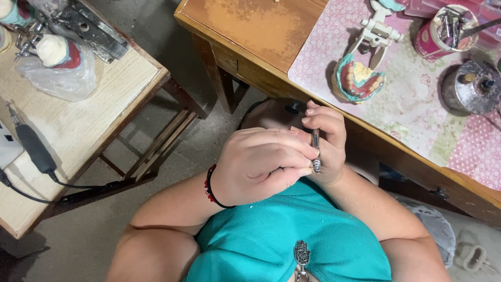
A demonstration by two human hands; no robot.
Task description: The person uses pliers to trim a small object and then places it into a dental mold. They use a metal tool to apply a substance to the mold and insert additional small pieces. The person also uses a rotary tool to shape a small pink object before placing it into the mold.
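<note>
My left hand (261, 162) and my right hand (326, 141) are pressed together below the wooden desk's edge, over my lap. A thin dark metal tool (315, 151) with a small silvery tip stands upright between the fingers of both hands. My left hand covers whatever else is held; I cannot tell what it is. A black and red bracelet (210, 187) circles my left wrist. A dental cast with teal wax and teeth (357, 79) sits on a white articulator on the desk, just beyond my right hand.
The wooden desk (250, 31) carries a pink patterned mat (417, 109), a pink tool cup (441, 32) and a round metal burner (472, 86). At left a small wooden table (78, 120) holds a black handpiece (34, 149), a bagged plaster cast (57, 57) and metal tools.
</note>
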